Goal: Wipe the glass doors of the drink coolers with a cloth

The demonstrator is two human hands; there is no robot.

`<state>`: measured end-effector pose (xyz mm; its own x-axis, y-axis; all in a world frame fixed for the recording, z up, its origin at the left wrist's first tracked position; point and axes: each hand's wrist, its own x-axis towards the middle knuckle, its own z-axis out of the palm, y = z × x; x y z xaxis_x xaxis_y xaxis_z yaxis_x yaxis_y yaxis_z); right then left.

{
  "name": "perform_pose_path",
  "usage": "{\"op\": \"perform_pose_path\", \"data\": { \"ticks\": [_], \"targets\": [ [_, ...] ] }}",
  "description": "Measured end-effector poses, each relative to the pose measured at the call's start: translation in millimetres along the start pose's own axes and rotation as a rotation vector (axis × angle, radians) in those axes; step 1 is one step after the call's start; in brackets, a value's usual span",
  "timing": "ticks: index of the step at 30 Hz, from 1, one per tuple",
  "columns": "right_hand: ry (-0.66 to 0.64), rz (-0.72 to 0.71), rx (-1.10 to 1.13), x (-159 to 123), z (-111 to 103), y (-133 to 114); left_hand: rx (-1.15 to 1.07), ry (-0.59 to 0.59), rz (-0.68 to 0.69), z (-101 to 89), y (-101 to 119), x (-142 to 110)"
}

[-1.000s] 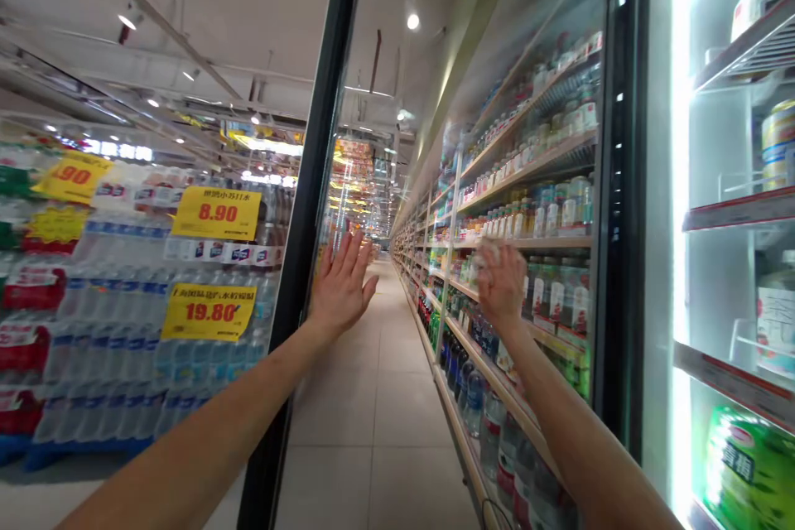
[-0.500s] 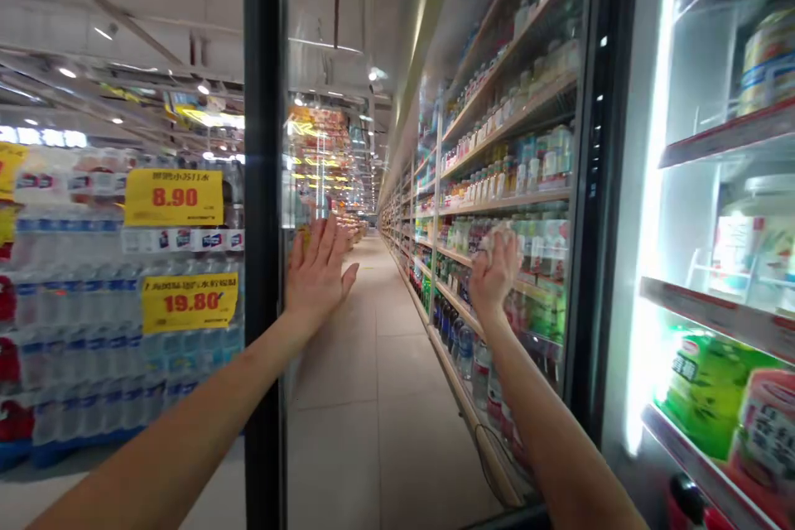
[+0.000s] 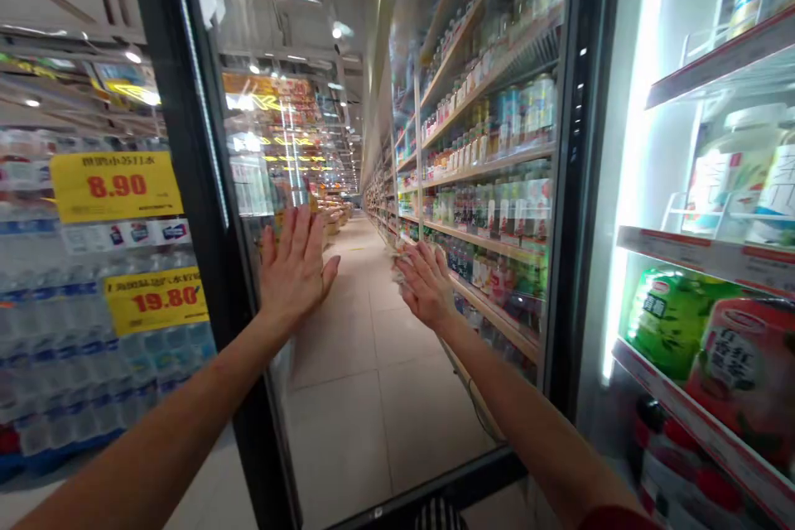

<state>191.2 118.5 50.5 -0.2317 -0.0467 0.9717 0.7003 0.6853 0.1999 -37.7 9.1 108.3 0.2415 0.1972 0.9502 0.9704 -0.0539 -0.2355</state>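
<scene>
A glass door (image 3: 335, 339) with a black frame (image 3: 186, 141) stands swung out in front of me. My left hand (image 3: 291, 265) lies flat on the glass near the left frame bar, fingers stretched out. Farther right, my right hand (image 3: 428, 286) presses a crumpled whitish cloth (image 3: 401, 267) to the pane. Most of that cloth is covered by the fingers, so whether it is fabric or paper is unclear. Shelves of bottles (image 3: 490, 137) show in the glass.
Lit fridge shelves (image 3: 696, 252) on the right carry a green pouch (image 3: 667, 315), a red pouch (image 3: 739, 364) and white-capped bottles (image 3: 739, 149). Stacked water packs (image 3: 68, 331) with yellow price signs (image 3: 118, 185) stand to the left. A striped shape (image 3: 440, 513) shows at the bottom edge.
My right hand has swept left across the glass with the cloth, closer to my left hand. The left hand stays flat on the pane. The view has shifted and tilted, showing the door's bottom rail.
</scene>
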Motion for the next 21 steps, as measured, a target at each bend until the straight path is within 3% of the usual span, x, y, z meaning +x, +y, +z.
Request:
{"op": "perform_pose_path", "data": {
  "ticks": [1, 5, 6, 7, 10, 11, 12, 15, 17, 18, 21],
  "targets": [
    [0.015, 0.021, -0.003, -2.4, -0.5, -0.1, -0.002, -0.006, 0.008, 0.6, 1.2, -4.5],
    [0.324, 0.446, -0.091, -3.9, -1.6, 4.5, -0.006, -0.019, 0.038, 3.0, 5.0, -21.2],
    [0.33, 0.459, -0.095, -4.3, -0.9, 2.0, -0.003, -0.022, 0.044, 3.4, 5.6, -24.0],
    [0.284, 0.4, -0.086, -5.5, 0.1, -2.4, 0.002, -0.025, 0.048, 3.8, 6.1, -26.1],
    [0.043, 0.019, -0.024, -12.1, 2.0, -13.8, 0.014, -0.031, 0.052, 4.6, 7.3, -29.9],
    [0.019, -0.037, -0.02, -14.0, 1.5, -13.0, 0.017, -0.032, 0.048, 4.9, 7.5, -30.7],
    [0.048, -0.013, -0.031, -15.3, 0.5, -9.3, 0.019, -0.031, 0.044, 5.3, 7.8, -31.4],
    [0.299, 0.375, -0.109, -15.4, -2.3, 7.0, 0.025, -0.023, 0.043, 6.3, 7.9, -32.8],
    [0.357, 0.491, -0.108, -16.5, -1.2, 6.2, 0.036, -0.023, 0.046, 6.8, 7.6, -33.2],
    [0.322, 0.451, -0.085, -18.6, 0.1, 0.4, 0.04, -0.023, 0.047, 7.0, 7.3, -33.3],
    [0.102, 0.119, 0.004, -30.1, 4.0, -23.2, 0.044, -0.019, 0.046, 7.0, 6.5, -33.5]
  ]
}}
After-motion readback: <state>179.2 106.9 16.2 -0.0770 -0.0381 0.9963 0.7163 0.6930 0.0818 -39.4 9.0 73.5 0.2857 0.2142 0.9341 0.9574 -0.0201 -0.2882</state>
